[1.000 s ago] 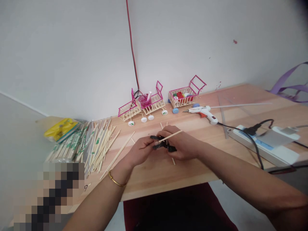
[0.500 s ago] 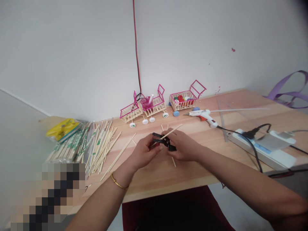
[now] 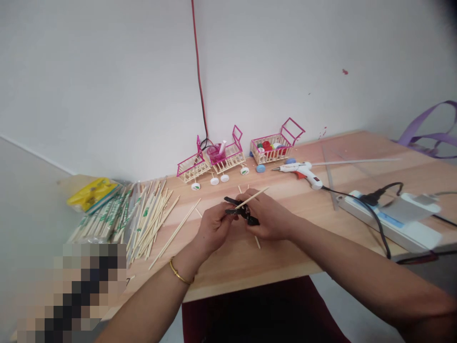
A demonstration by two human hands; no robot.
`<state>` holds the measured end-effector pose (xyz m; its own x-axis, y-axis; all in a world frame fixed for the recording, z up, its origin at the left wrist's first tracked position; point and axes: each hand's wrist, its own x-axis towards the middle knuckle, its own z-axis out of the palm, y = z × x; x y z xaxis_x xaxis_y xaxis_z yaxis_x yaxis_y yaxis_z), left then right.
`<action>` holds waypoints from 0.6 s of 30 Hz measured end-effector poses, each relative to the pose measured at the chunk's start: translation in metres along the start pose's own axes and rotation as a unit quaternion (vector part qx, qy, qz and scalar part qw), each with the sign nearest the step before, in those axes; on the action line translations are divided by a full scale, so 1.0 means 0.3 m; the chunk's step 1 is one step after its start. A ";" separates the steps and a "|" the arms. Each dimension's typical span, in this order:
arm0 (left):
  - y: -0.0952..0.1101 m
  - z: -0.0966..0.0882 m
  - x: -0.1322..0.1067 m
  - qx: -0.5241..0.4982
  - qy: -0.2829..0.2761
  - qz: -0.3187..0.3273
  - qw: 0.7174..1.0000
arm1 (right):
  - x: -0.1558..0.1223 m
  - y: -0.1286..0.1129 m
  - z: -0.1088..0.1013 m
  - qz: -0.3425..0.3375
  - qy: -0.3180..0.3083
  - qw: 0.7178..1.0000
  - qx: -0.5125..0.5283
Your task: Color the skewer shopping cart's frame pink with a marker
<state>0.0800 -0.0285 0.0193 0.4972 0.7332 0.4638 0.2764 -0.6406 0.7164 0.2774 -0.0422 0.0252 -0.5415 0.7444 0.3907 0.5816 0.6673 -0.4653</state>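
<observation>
Over the middle of the wooden table, my right hand is closed round black cutting pliers, jaws pointing left. My left hand pinches a thin bamboo stick that lies across the pliers' jaws and slants up to the right. The two hands touch. A short stick piece lies on the table just below my right hand.
A heap of bamboo sticks and a yellow packet lie at the left. Three pink-and-wood toy carts stand by the wall. A white glue gun, a clear ruler and a power strip occupy the right.
The hands stay together with pliers and stick; the stick has shifted slightly in the jaws. The view moved a little.
</observation>
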 end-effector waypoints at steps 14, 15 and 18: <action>0.005 -0.005 -0.001 -0.015 -0.018 -0.053 0.998 | -0.006 0.002 0.005 0.018 0.000 1.000 -0.007; 0.003 -0.006 0.000 -0.019 -0.022 -0.056 0.998 | -0.005 0.002 0.003 0.017 0.000 1.000 -0.009; 0.001 -0.011 0.003 -0.031 -0.046 -0.067 0.996 | 0.001 0.002 -0.005 0.002 0.000 1.000 -0.024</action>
<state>0.0777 -0.0273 0.0215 0.5333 0.7855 0.3140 0.2951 -0.5206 0.8012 0.2784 -0.0417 0.0262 -0.5383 0.7473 0.3894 0.6124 0.6644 -0.4284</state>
